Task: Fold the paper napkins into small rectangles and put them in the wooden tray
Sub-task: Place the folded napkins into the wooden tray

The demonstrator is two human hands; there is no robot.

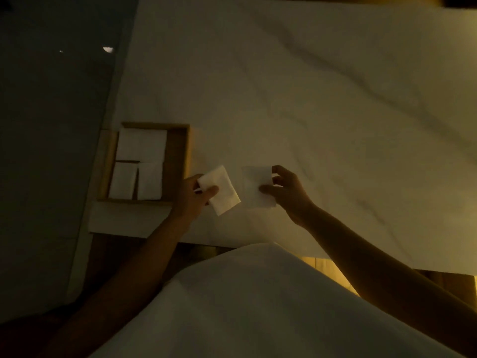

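Standing by in dim, yellowish light: nearest is a white cloth (258, 306) at the person's front, with both bare forearms reaching past it. The left hand (192, 195) pinches a folded napkin (223, 196) between thumb and fingers, tilted, just right of the wooden tray (189, 156). The right hand (289, 192) has its curled fingers and thumb nipping the right edge of a second napkin (254, 184), paler and squarish. Can't tell if that one's flat on the table (309, 99) or lifted. Further back on the left, the tray holds three folded napkins (140, 144), one wide one behind and two side by side in front.
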